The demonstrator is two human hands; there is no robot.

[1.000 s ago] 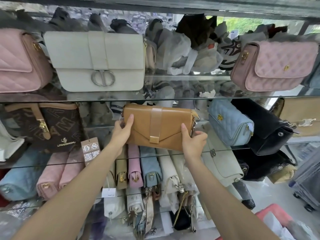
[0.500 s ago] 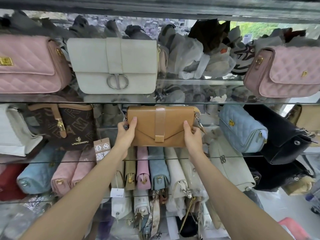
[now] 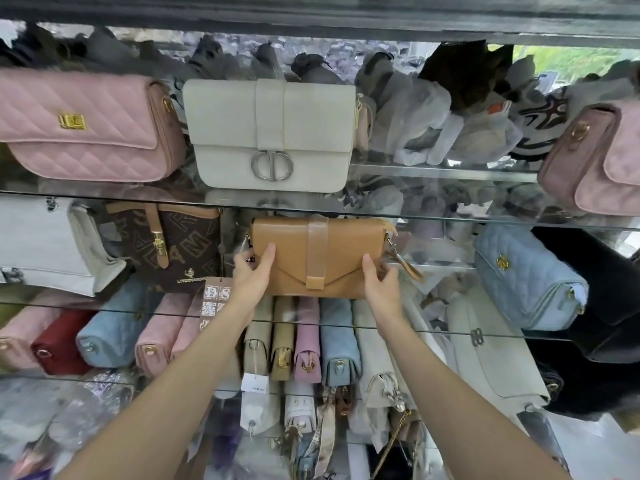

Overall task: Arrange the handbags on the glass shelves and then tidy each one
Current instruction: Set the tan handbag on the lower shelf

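**Both hands set on the tan bag at mid-frame, shelving partly done**

Both hands are seen at the centre of the frame, one at each end of the tan handbag [image 3: 318,256]. The left hand [image 3: 251,271] is wrapped round the bag's left edge, thumb laid on the front flap; the right hand [image 3: 381,278] is closed on the lower right corner in the same way, so the bag is grasped from both sides. The bag is held upright and square to the camera, just under the edge of the upper glass shelf [image 3: 450,216] and above the edge of the middle glass shelf [image 3: 433,330]. Whether its base is already resting on the glass cannot be told.

Much of the arranging appears done. In the upper part of the frame a pink quilted bag [image 3: 90,129] and a white flap bag [image 3: 273,133] are stood side by side, facing front, and another pink bag [image 3: 599,161] is placed at the upper right edge. At mid-left a brown monogram bag [image 3: 173,247] is stood just beside the tan one; at mid-right a blue quilted bag [image 3: 526,275] is set at an angle.

What is judged to be left: the tan bag is to be settled and released, its loose strap [image 3: 403,261] at the right end tucked away, and the tilted blue bag straightened. Wrapped bundles at the back of the top shelf and packed rows lower down look untouched.
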